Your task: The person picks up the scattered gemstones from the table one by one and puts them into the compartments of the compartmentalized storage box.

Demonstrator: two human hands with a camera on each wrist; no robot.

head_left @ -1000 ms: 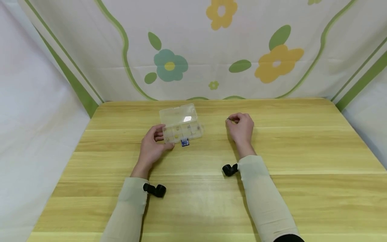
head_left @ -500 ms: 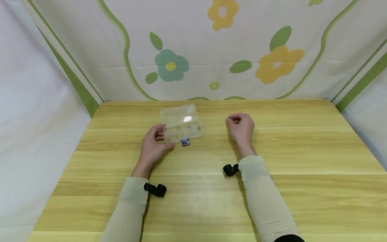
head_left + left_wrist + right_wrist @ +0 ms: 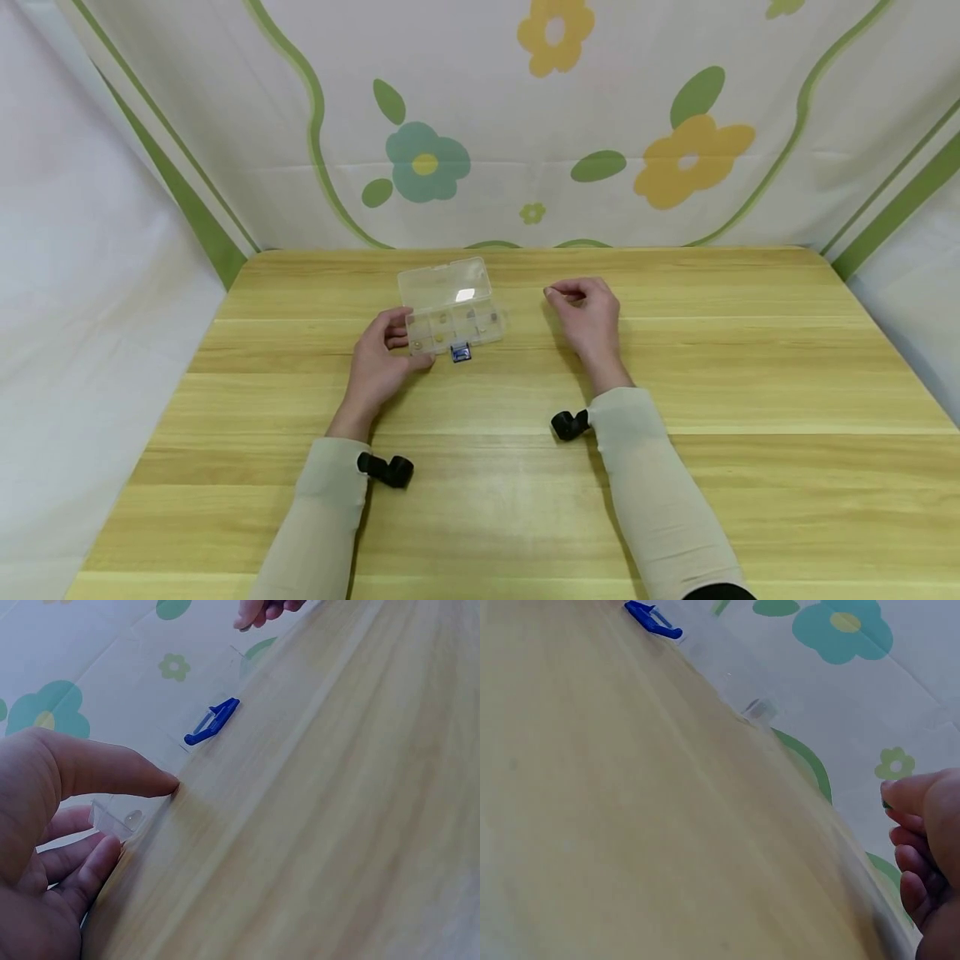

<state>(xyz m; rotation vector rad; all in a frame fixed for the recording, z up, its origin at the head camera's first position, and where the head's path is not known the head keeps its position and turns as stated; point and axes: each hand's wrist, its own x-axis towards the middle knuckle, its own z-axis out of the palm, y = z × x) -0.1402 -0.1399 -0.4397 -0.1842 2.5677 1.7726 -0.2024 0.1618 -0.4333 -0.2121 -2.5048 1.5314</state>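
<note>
A clear plastic compartment box lies on the table with its lid raised at the back and a blue latch at the front. Several tiny bead-like pieces sit in its compartments. My left hand grips the box's left end, thumb at the front corner and fingers at the side. To the right of the box, my right hand pinches a tiny dark greenish piece between thumb and index finger. Mostly hidden by the fingertips, its kind cannot be made out.
The wood-grain table runs back to a white curtain printed with flowers. A small black camera is strapped to each sleeve, the left one and the right one.
My right hand has shifted a little left, toward the box, with the tiny piece between its fingertips. The left hand and the box have stayed in place.
</note>
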